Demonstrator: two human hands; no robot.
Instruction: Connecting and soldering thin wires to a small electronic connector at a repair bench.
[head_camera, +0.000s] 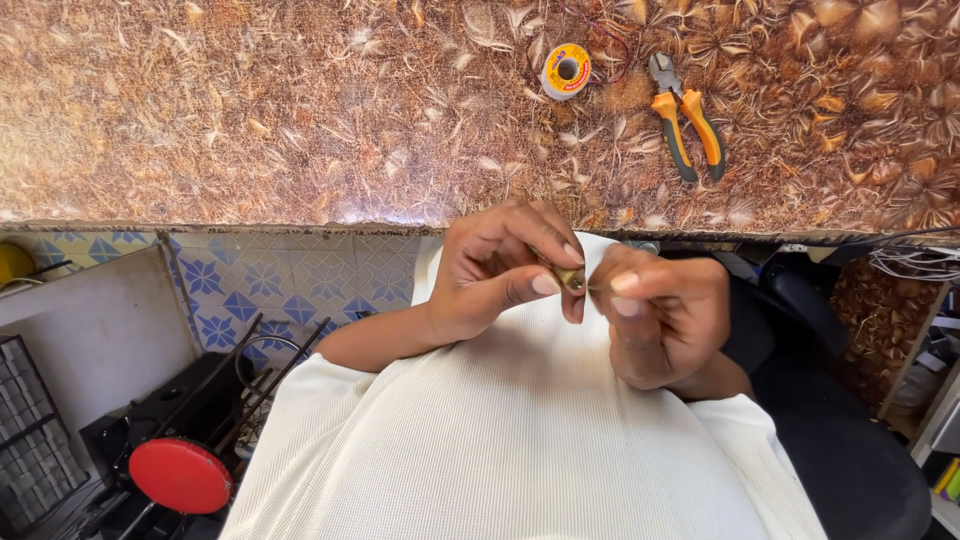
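My left hand (500, 265) pinches a small brass-coloured part (570, 277) between thumb and fingertips, just below the table's front edge and over my white shirt. My right hand (665, 315) is close beside it, thumb and forefinger pressed together at the part's right end, seemingly on a thin wire too fine to make out. Both hands touch around the part. Most of the part is hidden by my fingers.
The brown patterned tabletop (300, 120) fills the upper view. On it lie a spool of solder (566, 71) and orange-handled cutting pliers (685, 118). A red round stool (181, 475) stands lower left over blue patterned floor tiles. A bundle of wires (915, 262) hangs right.
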